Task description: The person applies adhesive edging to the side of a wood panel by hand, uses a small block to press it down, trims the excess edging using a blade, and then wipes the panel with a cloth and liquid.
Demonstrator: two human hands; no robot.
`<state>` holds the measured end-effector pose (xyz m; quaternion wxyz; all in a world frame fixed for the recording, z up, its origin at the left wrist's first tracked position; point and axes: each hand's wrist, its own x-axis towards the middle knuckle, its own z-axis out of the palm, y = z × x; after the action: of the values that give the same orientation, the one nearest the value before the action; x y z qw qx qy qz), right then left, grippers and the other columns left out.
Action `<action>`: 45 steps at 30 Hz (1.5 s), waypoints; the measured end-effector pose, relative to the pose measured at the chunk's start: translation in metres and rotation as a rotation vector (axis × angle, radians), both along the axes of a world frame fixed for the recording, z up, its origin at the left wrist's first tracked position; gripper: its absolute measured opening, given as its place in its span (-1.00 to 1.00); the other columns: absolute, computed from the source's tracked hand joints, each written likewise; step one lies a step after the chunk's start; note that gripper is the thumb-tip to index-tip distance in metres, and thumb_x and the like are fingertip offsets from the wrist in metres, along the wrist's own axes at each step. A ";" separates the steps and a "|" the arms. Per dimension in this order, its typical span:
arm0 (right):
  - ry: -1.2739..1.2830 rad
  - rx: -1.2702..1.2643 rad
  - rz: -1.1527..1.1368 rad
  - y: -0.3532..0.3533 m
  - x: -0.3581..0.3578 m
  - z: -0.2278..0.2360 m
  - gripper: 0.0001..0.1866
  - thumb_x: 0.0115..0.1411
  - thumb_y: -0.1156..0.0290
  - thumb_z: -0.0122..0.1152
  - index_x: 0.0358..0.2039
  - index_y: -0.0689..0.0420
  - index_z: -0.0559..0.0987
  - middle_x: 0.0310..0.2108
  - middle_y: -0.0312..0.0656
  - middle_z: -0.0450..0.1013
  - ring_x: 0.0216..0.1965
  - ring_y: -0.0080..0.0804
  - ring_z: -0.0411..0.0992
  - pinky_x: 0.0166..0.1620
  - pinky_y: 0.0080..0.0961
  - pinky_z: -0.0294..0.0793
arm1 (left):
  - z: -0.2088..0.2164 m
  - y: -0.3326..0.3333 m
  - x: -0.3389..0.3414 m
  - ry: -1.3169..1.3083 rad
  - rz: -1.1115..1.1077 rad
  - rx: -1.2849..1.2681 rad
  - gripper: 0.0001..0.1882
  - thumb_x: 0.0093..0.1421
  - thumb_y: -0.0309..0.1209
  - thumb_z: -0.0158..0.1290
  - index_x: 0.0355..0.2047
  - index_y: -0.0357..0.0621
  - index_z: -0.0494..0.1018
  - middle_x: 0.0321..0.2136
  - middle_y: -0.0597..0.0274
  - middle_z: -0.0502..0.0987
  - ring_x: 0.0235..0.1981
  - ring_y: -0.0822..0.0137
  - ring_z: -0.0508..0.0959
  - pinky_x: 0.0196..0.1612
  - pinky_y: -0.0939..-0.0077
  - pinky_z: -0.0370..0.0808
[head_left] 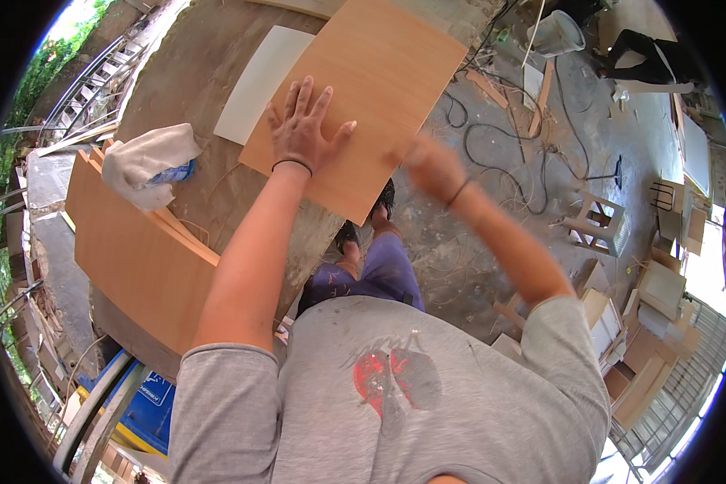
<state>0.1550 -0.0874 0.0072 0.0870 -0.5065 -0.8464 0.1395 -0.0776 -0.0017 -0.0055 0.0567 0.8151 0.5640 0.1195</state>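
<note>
A wood-grain board [379, 89] lies flat on a worktable in front of me, its right edge reaching past the table's side. My left hand [302, 137] rests on the board with fingers spread, palm down. At the board's right edge is my right hand [434, 168], smeared by motion, so its fingers and anything in them cannot be made out. Partly under the board, a white panel [258, 81] sticks out on the left.
Several more wood-grain boards [129, 250] are stacked at the left, with a beige cloth [149, 157] on top. Cables [492, 165] snake over the floor at right, near a stool [598, 224] and a bucket [558, 34]. Another person [649, 60] is at far right.
</note>
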 end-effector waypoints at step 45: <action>-0.014 -0.284 0.125 -0.115 -0.101 0.015 -0.73 0.01 0.38 0.09 -0.23 -0.12 0.54 -0.28 -0.21 0.41 -0.21 -0.19 0.43 -0.15 -0.19 0.52 | 0.000 0.004 0.004 0.029 -0.016 -0.057 -0.23 0.10 0.27 -0.09 0.27 0.26 0.18 0.36 0.28 0.00 0.39 0.28 -0.07 0.35 -0.11 -0.27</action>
<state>0.0537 -0.2024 0.0221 0.0000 -0.4610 -0.8486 0.2595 -0.0737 0.0022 -0.0058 0.0729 0.8194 0.5613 0.0912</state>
